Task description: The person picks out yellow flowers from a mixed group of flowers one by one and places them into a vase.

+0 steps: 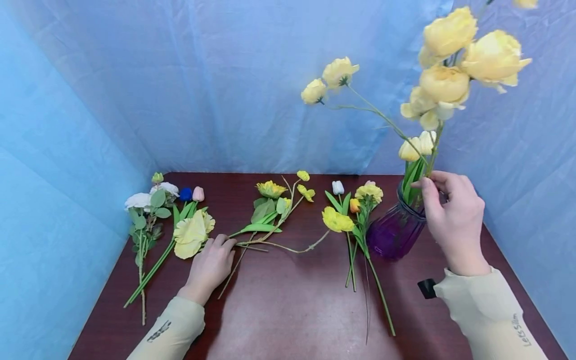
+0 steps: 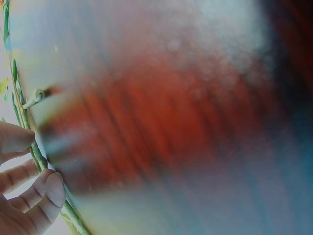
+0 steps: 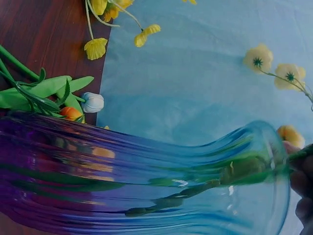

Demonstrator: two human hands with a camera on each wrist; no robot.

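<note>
At the right, my right hand [image 1: 456, 217] pinches the stem of a tall spray of pale yellow flowers [image 1: 445, 82] at the mouth of a ribbed purple glass vase [image 1: 393, 235]. The lower stem [image 3: 171, 198] shows through the vase wall in the right wrist view. Pale tulips [image 1: 410, 149] with green leaves also stand in the vase. On the table's left half, my left hand [image 1: 210, 267] holds the stem of a yellow flower branch [image 1: 292, 250]. The left wrist view has thumb and fingers about that green stem [image 2: 39, 157].
White roses [image 1: 138, 201], a blue flower [image 1: 185, 194], a pink tulip [image 1: 198, 194] and a large pale yellow bloom [image 1: 191, 235] lie at the left. A white tulip [image 1: 338, 187] and an orange tulip [image 1: 354, 205] lie left of the vase. Blue cloth [image 1: 252, 100] backs the dark table [image 1: 288, 315].
</note>
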